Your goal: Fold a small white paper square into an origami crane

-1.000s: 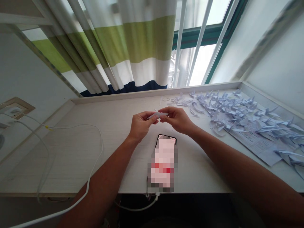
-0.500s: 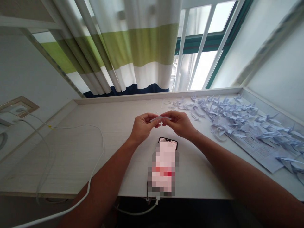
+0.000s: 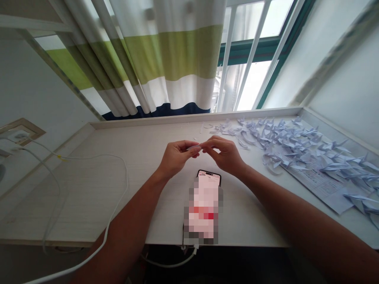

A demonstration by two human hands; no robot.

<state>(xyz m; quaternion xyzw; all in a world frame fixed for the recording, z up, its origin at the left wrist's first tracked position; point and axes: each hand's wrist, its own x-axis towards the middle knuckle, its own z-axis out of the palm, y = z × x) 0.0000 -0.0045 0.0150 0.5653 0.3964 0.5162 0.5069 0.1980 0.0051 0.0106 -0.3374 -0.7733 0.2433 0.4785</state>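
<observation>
A small folded piece of white paper (image 3: 194,147) is pinched in my left hand (image 3: 177,156), mostly hidden by the fingers. My right hand (image 3: 222,152) meets it from the other side, thumb and fingertips closed together at the paper's right end. Both hands are above the desk (image 3: 142,157), just beyond a phone (image 3: 205,205) that lies with its screen lit and partly blurred. To the right, many folded paper cranes (image 3: 284,138) lie in a loose heap.
Printed sheets (image 3: 316,185) lie under part of the crane heap. A white cable (image 3: 126,181) runs from the wall socket (image 3: 22,134) across the desk's left side and over my left forearm. Behind the desk's raised back edge hang striped curtains (image 3: 177,55) and window bars (image 3: 251,55).
My right fingers have shifted on the paper, and their pinch is now at its right end; less of the paper shows. My left hand has hardly moved.
</observation>
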